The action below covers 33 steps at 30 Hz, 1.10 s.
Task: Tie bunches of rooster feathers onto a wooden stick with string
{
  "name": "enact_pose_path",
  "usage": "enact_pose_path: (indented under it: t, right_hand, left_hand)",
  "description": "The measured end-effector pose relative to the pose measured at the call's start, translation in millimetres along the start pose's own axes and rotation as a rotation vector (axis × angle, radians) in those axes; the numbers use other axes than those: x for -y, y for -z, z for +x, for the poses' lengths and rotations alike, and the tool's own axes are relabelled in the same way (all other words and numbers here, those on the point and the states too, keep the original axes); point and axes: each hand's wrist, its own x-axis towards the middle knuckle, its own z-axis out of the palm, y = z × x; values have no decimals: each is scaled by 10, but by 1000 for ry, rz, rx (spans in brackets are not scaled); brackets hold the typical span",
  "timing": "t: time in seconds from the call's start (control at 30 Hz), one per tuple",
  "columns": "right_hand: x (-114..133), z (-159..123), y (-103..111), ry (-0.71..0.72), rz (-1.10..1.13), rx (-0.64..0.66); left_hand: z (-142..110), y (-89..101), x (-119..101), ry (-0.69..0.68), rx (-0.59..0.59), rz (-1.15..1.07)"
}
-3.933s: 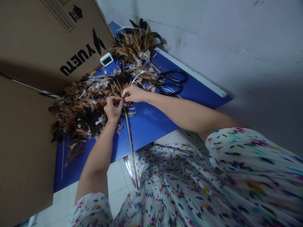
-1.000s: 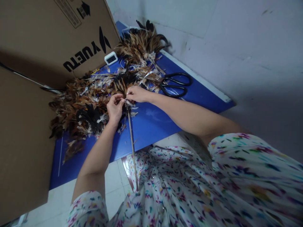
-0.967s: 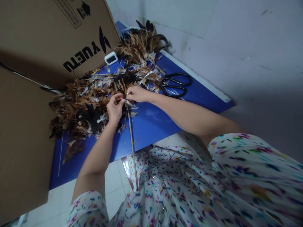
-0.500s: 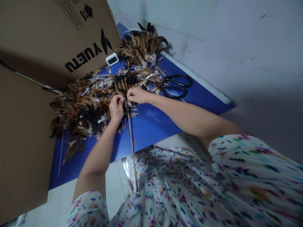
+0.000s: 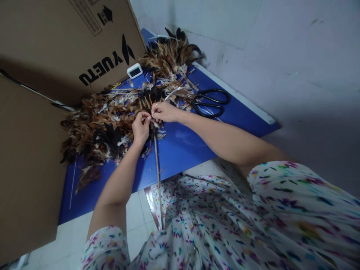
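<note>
A thin stick [image 5: 157, 161] runs from my lap up over the table edge, with a bunch of dark and brown feathers [image 5: 149, 96] at its upper end. My left hand [image 5: 141, 127] is closed in a pinch just left of the stick's top. Close against it, my right hand [image 5: 164, 111] also pinches at the base of the feathers. What lies between the fingertips is too small to make out. Black-handled scissors [image 5: 212, 103] lie to the right of my hands, their blades partly hidden among feathers.
Loose brown, black and white feathers [image 5: 90, 127] cover the left of the blue table [image 5: 182, 150]. A fuller feather bundle [image 5: 171, 54] lies at the back by the wall. A small white digital timer [image 5: 135, 70] stands against a large cardboard box [image 5: 107, 45].
Both hands stay at the stick's top. My fingertips have come closer together, the left hand shifting slightly right. The stick and feathers look nearly unchanged.
</note>
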Motion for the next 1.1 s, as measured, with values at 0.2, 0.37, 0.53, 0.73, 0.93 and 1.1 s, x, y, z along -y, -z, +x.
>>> enact_pose_path:
  t: [0.2, 0.37, 0.53, 0.73, 0.93, 1.1]
  right_hand:
    - [59, -39, 86, 75, -146, -13]
    - [91, -32, 152, 74, -250, -37]
    - [173, -53, 225, 96, -335, -31]
    - [382, -142, 246, 117, -581, 25]
    - [514, -222, 217, 83, -832, 67]
    - [613, -246, 206, 68, -926, 117]
  left_hand:
    - [5, -20, -18, -7, -12, -30]
    - [7, -31, -54, 60, 28, -70]
    - [1, -38, -72, 84, 26, -47]
    - [-12, -32, -105, 55, 41, -4]
    - [-7, -51, -85, 57, 55, -22]
    - [8, -46, -99, 30, 49, 39]
